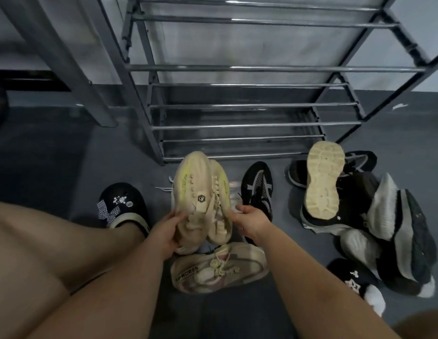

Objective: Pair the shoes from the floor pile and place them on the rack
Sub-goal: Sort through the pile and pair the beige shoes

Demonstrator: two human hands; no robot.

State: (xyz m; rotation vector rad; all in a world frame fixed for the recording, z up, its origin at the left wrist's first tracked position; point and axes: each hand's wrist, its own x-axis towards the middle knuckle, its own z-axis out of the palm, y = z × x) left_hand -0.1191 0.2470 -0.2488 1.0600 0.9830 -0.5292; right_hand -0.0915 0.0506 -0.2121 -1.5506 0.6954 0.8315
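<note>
A pair of beige knit sneakers (201, 192) with yellow-green stripes is held side by side, toes pointing away, just above the floor in front of the metal shoe rack (237, 127). My left hand (165, 231) grips the left sneaker's heel side and my right hand (247, 220) grips the right sneaker's. Below them lies a cream and pink sneaker (218, 267) on its side. A black and white sneaker (258, 189) lies to the right. Further right is a pile of shoes (355, 216) with one cream sole (323, 178) facing up.
My foot in a black slipper with a gingham bow (122, 206) stands left of the held pair. Another black slipper (355, 280) sits at lower right. The rack's shelves of metal bars hold nothing visible. A grey metal post (73, 62) rises at the left.
</note>
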